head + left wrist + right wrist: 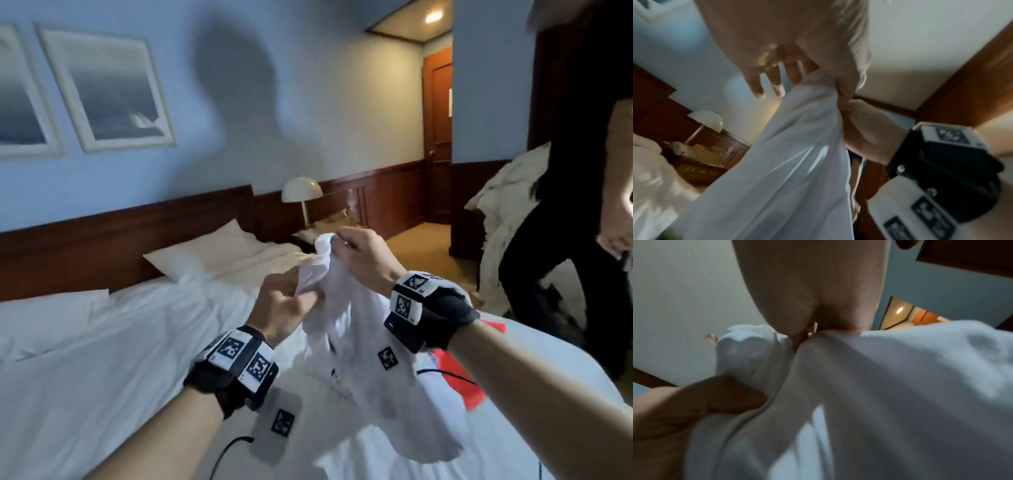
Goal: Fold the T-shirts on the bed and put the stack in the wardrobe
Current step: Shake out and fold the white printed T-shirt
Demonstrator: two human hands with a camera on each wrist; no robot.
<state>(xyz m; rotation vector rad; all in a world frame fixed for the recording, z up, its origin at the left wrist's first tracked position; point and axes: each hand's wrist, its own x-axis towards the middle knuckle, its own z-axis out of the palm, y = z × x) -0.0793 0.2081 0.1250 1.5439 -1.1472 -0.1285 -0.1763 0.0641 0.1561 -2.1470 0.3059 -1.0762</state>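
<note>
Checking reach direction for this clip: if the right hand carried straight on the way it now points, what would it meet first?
The right hand grips the white T-shirt and points up-left toward the nightstand lamp. Beyond the cloth, the way looks free until the lamp, though depth is unclear.

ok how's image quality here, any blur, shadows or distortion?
Head view: edges smeared, worst on the person in black; a big head-shaped shadow falls on the wall; wide-angle bending tilts the framed pictures. Left wrist view: motion blur, but the white T-shirt reads. Right wrist view: dim, soft focus, hands close and blurred.
</note>
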